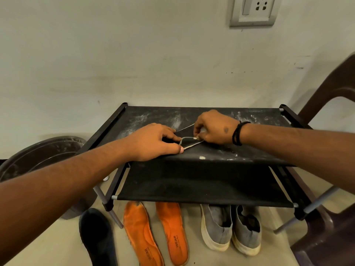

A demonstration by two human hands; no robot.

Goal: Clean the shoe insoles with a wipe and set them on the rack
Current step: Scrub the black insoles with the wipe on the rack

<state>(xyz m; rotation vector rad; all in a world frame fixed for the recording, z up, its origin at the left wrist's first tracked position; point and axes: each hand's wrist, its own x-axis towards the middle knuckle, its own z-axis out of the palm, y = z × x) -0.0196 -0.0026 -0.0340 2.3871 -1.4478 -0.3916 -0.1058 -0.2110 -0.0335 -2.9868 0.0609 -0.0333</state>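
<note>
On rack (pixel 211 120) top | black insole (pixel 187 134), pale-edged | hands (pixel 153 141) pinching

Pale wall (pixel 134 54) behind, scuffed with dark marks. Grey socket-and-switch plate (pixel 253 10) mounted at upper right. Dark brown plastic chair (pixel 330 89) at right edge, legs on the light floor (pixel 194 254). Pair of grey slip-on shoes (pixel 230 227) with off-white soles side by side on the floor. Round dark tub (pixel 38 156) at left, dusty rim.
</note>
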